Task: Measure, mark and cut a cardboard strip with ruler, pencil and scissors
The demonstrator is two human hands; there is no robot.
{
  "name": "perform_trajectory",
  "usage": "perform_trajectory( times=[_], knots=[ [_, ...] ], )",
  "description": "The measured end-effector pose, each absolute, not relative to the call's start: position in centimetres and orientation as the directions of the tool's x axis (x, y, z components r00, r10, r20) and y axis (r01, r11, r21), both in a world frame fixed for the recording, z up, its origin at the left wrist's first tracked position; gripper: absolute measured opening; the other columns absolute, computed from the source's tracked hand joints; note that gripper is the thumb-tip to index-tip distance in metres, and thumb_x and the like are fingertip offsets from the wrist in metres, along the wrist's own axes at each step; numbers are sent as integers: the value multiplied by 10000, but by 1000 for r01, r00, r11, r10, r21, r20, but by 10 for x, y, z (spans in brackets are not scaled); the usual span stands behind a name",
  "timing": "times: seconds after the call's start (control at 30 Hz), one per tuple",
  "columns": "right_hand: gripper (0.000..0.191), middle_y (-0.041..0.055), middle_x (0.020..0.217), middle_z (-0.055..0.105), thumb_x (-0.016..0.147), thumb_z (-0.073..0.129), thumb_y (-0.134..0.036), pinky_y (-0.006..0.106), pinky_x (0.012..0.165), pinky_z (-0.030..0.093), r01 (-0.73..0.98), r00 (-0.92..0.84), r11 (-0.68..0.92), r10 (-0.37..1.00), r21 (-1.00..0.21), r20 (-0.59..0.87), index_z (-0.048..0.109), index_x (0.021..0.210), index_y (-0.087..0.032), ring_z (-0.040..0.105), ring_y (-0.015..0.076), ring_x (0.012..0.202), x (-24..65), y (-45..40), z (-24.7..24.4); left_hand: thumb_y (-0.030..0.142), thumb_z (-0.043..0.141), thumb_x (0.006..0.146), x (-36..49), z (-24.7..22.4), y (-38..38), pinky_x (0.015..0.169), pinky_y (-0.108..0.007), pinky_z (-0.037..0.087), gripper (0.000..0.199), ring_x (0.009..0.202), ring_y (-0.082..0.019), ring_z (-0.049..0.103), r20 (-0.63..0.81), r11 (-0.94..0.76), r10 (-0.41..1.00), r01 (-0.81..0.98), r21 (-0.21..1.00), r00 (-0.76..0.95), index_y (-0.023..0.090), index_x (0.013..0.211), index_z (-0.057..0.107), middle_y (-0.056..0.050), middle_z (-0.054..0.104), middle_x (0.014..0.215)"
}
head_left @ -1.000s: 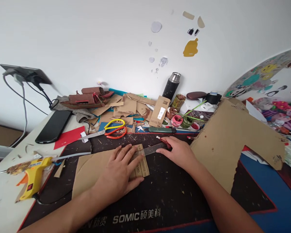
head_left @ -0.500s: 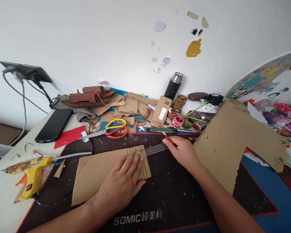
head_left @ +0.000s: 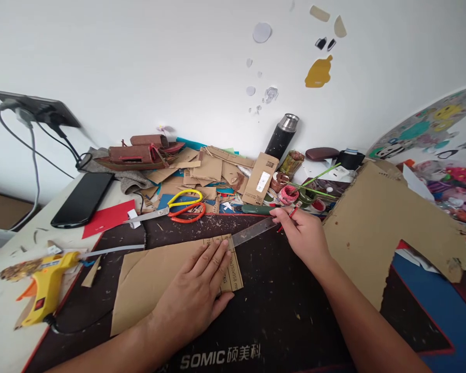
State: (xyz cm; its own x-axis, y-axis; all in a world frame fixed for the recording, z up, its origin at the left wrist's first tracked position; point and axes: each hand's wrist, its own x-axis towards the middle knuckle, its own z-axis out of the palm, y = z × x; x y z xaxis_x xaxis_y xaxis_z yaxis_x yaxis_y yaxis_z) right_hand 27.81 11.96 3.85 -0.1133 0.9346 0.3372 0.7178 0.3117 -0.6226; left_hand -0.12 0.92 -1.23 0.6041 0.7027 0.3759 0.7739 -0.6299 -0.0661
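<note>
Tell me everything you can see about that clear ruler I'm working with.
The ruler is a flat, straight, see-through strip, plastic by its look. It slants up to the right, crossing from the cardboard piece out over the dark mat. Your left hand lies flat over its near part, hiding that end; the fingers of your right hand are at its far end. Any markings are too faint to read.

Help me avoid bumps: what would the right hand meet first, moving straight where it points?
Probably the green tool lying just beyond the right hand, though depth is unclear from this view.
</note>
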Motion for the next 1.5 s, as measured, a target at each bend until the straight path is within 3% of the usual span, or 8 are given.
perform_trajectory(
  times=[0.17,0.37,0.5,0.6,0.7,0.83,0.97,1.5],
  knots=[
    [437,74,890,875,1100,581,-508,339,721,590,670,-74,339,916,-661,395,844,894,-226,836,269,804,272,120,42,457,583,1088,-3,-14,10,1309,-492,303,618,1587,-357,458,369,-652,696,757,-32,616,89,1584,564,-212,495,1703],
    [389,64,808,861,1090,610,-472,359,702,578,705,-126,421,866,-571,484,850,911,-223,821,264,718,271,125,49,470,555,1103,-4,-17,8,1331,-463,275,643,1595,-346,444,382,-652,697,758,-14,607,47,1587,550,-214,491,1706],
    [435,68,786,850,1090,616,-527,364,716,583,676,-31,388,864,-626,502,857,897,-222,815,259,728,275,125,54,482,548,1105,-4,-18,9,1347,-459,246,646,1611,-336,419,377,-650,701,760,-12,605,45,1580,558,-204,510,1696],
    [494,64,738,820,1076,624,-608,337,659,591,480,44,322,920,-816,389,846,877,-215,784,224,662,270,122,60,469,516,1120,-4,-15,11,1369,-475,166,632,1606,-324,426,363,-665,690,747,-25,626,49,1591,548,-183,518,1695],
    [558,76,732,813,1008,671,-713,327,618,607,193,-46,198,980,-961,192,837,857,-203,783,225,654,253,122,63,519,491,1129,-2,-10,13,1371,-518,118,641,1598,-327,432,367,-667,697,745,18,616,81,1591,560,-153,517,1701],
    [682,108,760,822,964,638,-815,346,681,626,-40,-223,33,974,-999,41,843,794,-187,789,236,694,223,129,48,531,471,1140,1,-5,9,1266,-482,304,580,1471,-325,570,422,-634,715,771,58,557,128,1514,655,-134,589,1644],
    [747,107,747,808,940,605,-868,329,682,613,-231,-217,-98,975,-968,-47,840,761,-182,772,223,689,203,136,22,508,364,1176,4,-1,3,1064,-467,439,584,1222,-308,709,396,-549,779,834,55,487,128,1449,713,-134,723,1489],
    [689,62,655,747,853,726,-860,312,559,590,-255,-171,-151,979,-955,-110,808,769,-181,718,200,569,213,136,10,415,464,1134,-2,0,6,1181,-479,379,567,1406,-344,593,337,-605,749,796,-4,571,43,1541,596,-195,607,1613]
  ],
)
